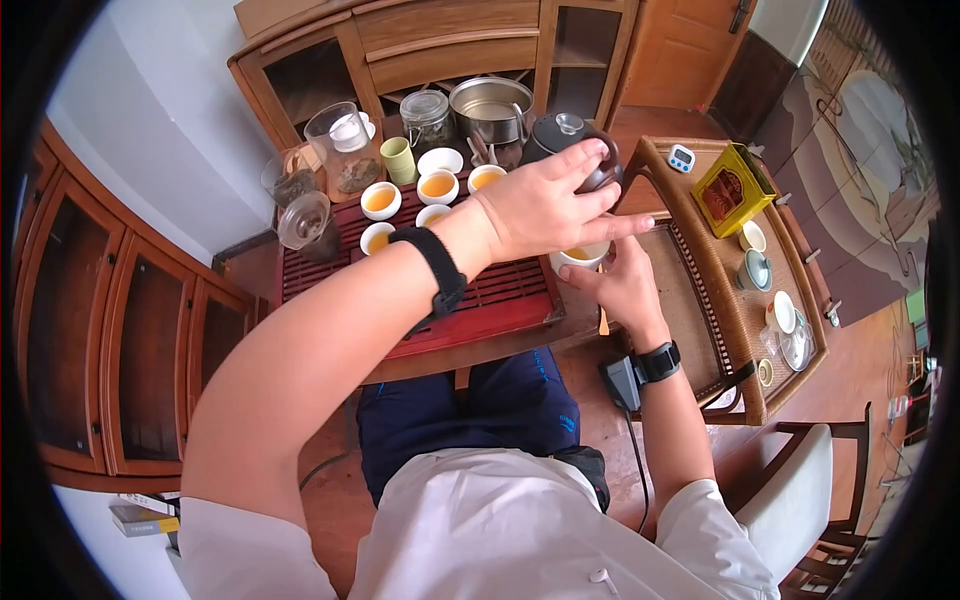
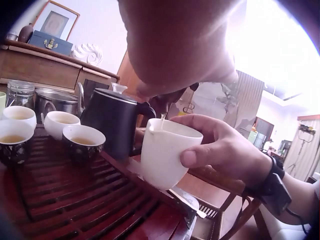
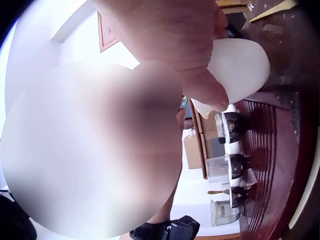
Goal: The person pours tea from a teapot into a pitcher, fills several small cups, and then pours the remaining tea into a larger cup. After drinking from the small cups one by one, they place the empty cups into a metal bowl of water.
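My left hand (image 1: 540,208) reaches across to the right and grips a small dark brown pot (image 1: 604,174), mostly hidden by the fingers. From under this hand a thin stream of liquid falls into a white pitcher (image 2: 167,156), seen in the left wrist view. My right hand (image 1: 632,284) holds that pitcher, fingers around its far side and thumb against its wall. Amber tea shows inside it in the head view. Close behind both hands stands a black kettle (image 2: 111,122) with its lid on.
Several tea-filled cups (image 1: 380,201) stand on the red slatted tea tray (image 1: 480,318). Behind them are a glass jar (image 1: 427,122), a steel pot (image 1: 490,105) and a green bamboo cup (image 1: 398,160). A wicker-edged side table (image 1: 765,350) with a yellow tin (image 1: 733,190) stands to the right.
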Motion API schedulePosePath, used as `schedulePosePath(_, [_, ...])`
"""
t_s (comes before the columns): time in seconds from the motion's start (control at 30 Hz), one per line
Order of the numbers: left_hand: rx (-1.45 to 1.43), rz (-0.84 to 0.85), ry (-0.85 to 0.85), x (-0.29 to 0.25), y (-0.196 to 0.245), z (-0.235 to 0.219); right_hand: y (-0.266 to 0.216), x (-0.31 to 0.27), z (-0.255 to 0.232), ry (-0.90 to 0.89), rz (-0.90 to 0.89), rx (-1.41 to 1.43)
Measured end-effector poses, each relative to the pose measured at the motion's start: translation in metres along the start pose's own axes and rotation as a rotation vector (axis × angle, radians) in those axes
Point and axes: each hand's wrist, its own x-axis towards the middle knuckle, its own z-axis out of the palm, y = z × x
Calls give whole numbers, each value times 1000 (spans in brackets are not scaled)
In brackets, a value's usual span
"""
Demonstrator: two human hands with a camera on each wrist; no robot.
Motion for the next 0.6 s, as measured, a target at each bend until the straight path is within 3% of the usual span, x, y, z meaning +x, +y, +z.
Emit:
schedulePosePath(0.13, [9, -23, -1, -10, -17, -32, -29, 2, 1, -16, -82, 23])
schedulePosePath(0.17, [-1, -43, 4, -15, -20, -42, -46, 3, -1, -109, 73, 64])
schedulePosePath(0.27, [67, -53, -79, -40, -29, -71, -56, 4, 19, -122, -54, 79])
schedulePosePath(0.3, [102, -62, -121, -49, -31, -81, -69, 4, 22, -176, -2, 117])
schedulePosePath(0.43, [177, -66, -204, -82, -35, -121, -90, 2, 56, -192, -193, 135])
schedulePosePath(0.6, [215, -111, -293, -121, -30, -151, -115, 0, 93, -335, -174, 213])
